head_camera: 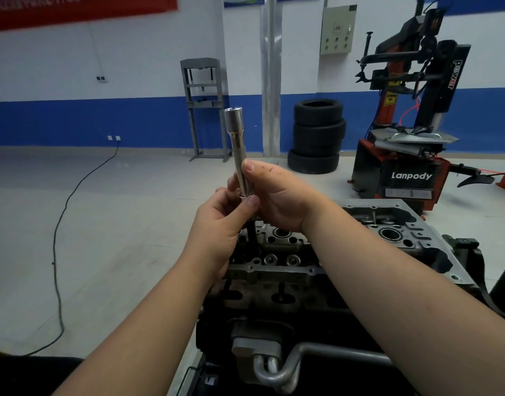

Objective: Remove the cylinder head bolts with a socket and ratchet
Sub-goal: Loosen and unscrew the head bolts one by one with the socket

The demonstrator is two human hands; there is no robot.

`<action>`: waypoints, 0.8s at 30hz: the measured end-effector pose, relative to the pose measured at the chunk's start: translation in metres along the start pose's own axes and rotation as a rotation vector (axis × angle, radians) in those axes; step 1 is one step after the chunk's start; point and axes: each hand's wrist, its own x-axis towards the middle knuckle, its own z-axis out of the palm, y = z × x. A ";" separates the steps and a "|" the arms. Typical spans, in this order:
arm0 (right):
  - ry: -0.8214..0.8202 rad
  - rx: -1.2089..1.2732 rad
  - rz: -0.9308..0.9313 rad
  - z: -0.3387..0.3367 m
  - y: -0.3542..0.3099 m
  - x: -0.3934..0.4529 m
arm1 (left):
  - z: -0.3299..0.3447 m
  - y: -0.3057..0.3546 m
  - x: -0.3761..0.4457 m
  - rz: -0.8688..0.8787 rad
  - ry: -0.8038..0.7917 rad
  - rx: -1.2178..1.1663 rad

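- Workshop floor behind; cylinder head (374, 232) lies directly below the hands.
- Socket (236, 144) held upright, open end up: right hand (277, 195) gripping its shaft, left hand (222, 218) pinching its base.
- Bolts sit lower, so the tool likely must be flipped down.

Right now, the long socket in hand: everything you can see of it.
The deep socket is a long, slim tube of polished silver metal with a wider collar at its open top end. It stands near upright, tilted slightly left, raised above the cylinder head. The right hand pinches its lower shaft; the left hand grips at its base, where a dark shaft hangs below.
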 end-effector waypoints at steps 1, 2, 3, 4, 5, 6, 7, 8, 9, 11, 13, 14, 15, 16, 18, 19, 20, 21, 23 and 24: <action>-0.002 0.000 -0.004 0.000 0.000 0.000 | 0.000 -0.001 0.000 0.001 -0.004 0.011; 0.002 0.002 -0.003 0.000 -0.001 0.000 | -0.001 0.000 0.000 -0.006 -0.013 0.009; 0.010 0.008 0.005 0.000 -0.001 -0.001 | -0.002 0.001 0.000 -0.010 -0.030 -0.006; 0.016 0.013 0.017 0.000 -0.002 -0.001 | -0.003 0.001 0.000 -0.019 -0.053 -0.032; 0.019 0.016 0.026 -0.001 -0.002 -0.001 | -0.004 0.001 0.000 -0.027 -0.076 -0.055; 0.018 0.017 0.035 -0.001 -0.002 -0.002 | -0.005 0.001 -0.001 -0.034 -0.087 -0.078; 0.019 0.018 0.044 -0.001 -0.002 -0.002 | -0.006 0.002 -0.001 -0.035 -0.084 -0.089; 0.022 0.020 0.054 -0.001 -0.003 -0.002 | -0.006 0.002 -0.001 -0.034 -0.071 -0.090; 0.024 0.020 0.059 0.000 -0.003 -0.002 | -0.005 0.001 -0.001 -0.028 -0.055 -0.082; 0.018 0.019 0.041 0.001 -0.003 -0.002 | -0.003 0.000 0.000 -0.002 -0.037 -0.085; 0.000 0.011 0.010 0.002 -0.002 -0.002 | -0.002 -0.001 0.001 0.026 -0.031 -0.089; -0.004 0.009 0.000 0.002 -0.002 -0.002 | -0.001 -0.001 0.002 0.032 -0.032 -0.077; -0.004 0.008 -0.004 0.002 -0.001 -0.002 | -0.001 -0.001 0.002 0.029 -0.030 -0.054; -0.003 0.005 -0.003 0.002 -0.002 -0.002 | -0.001 -0.001 0.002 0.018 -0.030 -0.033; 0.007 0.001 0.012 0.002 -0.003 -0.002 | -0.004 -0.002 0.001 -0.002 -0.059 -0.037; 0.015 0.002 0.023 0.002 -0.003 -0.002 | -0.005 -0.001 0.001 -0.011 -0.075 -0.065; 0.021 0.004 0.033 0.001 -0.003 -0.002 | -0.006 0.000 0.000 -0.018 -0.086 -0.096; 0.029 0.007 0.044 0.001 -0.003 -0.002 | -0.006 0.001 0.000 -0.021 -0.087 -0.114; 0.042 0.013 0.053 0.002 -0.003 -0.002 | -0.005 0.000 0.000 -0.022 -0.063 -0.095; 0.040 0.015 0.048 0.002 -0.003 -0.002 | -0.004 -0.001 0.000 -0.016 -0.044 -0.076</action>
